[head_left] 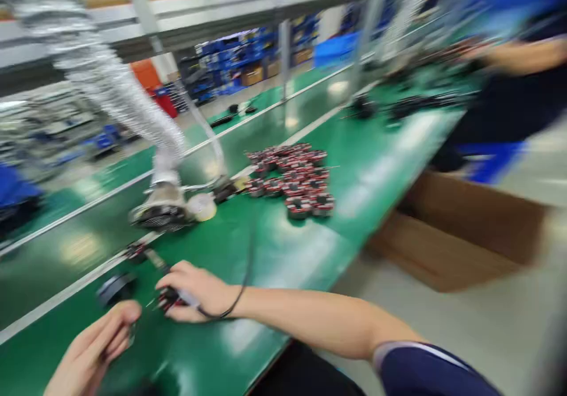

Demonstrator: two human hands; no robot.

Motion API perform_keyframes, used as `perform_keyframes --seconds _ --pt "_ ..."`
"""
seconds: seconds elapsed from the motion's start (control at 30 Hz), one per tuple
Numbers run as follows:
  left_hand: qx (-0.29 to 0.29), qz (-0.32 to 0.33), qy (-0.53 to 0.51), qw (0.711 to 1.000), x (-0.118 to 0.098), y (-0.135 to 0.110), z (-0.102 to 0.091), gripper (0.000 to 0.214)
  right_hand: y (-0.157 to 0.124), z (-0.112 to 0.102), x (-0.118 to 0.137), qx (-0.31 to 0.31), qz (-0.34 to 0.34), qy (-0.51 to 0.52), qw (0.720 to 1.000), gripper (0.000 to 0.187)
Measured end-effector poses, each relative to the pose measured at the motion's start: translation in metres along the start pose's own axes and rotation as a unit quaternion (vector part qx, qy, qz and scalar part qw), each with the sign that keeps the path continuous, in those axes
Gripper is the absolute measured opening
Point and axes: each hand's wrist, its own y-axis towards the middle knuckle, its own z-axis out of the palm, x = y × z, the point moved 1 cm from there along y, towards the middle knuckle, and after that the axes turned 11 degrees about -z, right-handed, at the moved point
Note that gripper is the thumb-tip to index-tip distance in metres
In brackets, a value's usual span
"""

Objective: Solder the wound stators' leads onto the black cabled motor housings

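My right hand point(197, 289) is closed round a corded soldering iron point(188, 298), whose metal end points up and left. Under its fingers sits a small round coil part point(167, 298) in black and red; I cannot tell whether it is gripped or rests on the table. My left hand point(95, 346) is closed in a pinch at the lower left, and whatever is between its fingertips is too thin and blurred to name. A dark round part point(116, 289) lies just beyond it. Another small coil part point(136, 252) is near the iron's metal end.
Many red-and-black coil parts point(295, 177) are grouped on the green table point(248, 248). A silver flexible duct point(133, 112) hangs down to a nozzle beside a pale roll point(201, 207). An open cardboard box point(460, 230) stands right of the table. A co-worker's arm point(527, 56) is farther back.
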Motion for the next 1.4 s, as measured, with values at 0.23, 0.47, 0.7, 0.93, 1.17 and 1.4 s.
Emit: perform_keyframes --seconds 0.23,0.47,0.7,0.93,1.17,1.4 --pt "0.028 0.161 0.213 0.963 0.003 -0.090 -0.030 0.050 -0.008 0.019 -0.016 -0.059 -0.002 0.058 0.997 0.043" --pt "0.109 0.361 0.628 0.680 0.029 -0.141 0.003 0.019 -0.011 0.027 -0.012 -0.071 0.001 0.010 0.997 0.037" --pt "0.041 0.421 0.644 0.637 0.067 -0.112 0.002 0.017 -0.011 0.027 -0.013 -0.076 -0.015 -0.002 0.997 0.040" --pt "-0.072 0.286 0.301 0.907 0.027 -0.038 -0.021 0.021 -0.002 0.019 -0.002 -0.096 -0.011 -0.032 0.995 0.040" --pt "0.012 0.217 0.182 0.959 0.015 0.007 -0.014 0.015 0.022 0.011 0.026 -0.153 -0.033 0.016 0.988 0.037" --pt "-0.036 0.279 0.281 0.918 0.014 -0.010 -0.009 0.015 0.036 0.026 0.033 -0.202 -0.014 0.077 0.976 0.031"
